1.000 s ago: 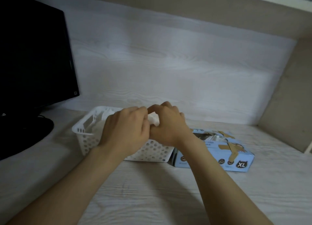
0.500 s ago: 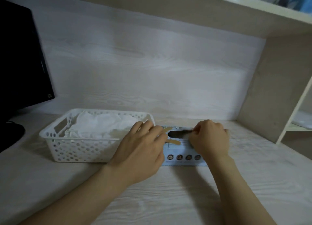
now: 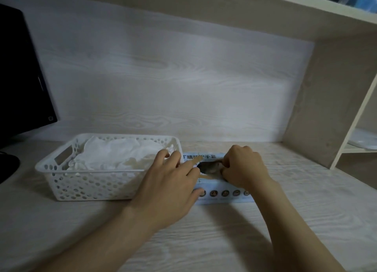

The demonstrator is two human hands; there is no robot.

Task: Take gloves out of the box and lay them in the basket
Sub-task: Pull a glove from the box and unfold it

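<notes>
A white perforated basket sits on the desk, left of centre, with several white gloves piled inside. Just right of it lies the light blue glove box, its top opening dark. My left hand rests flat on the box's left end, fingers straight. My right hand is at the opening's right edge, fingers curled down into it; what they pinch is hidden.
A black monitor and its round stand occupy the far left. A shelf board runs overhead, and an upright side panel closes the desk on the right, with a side shelf beyond it.
Both hands moved right from over the basket to the glove box. The left hand settled flat on the box; the right hand's fingers went into the opening.
</notes>
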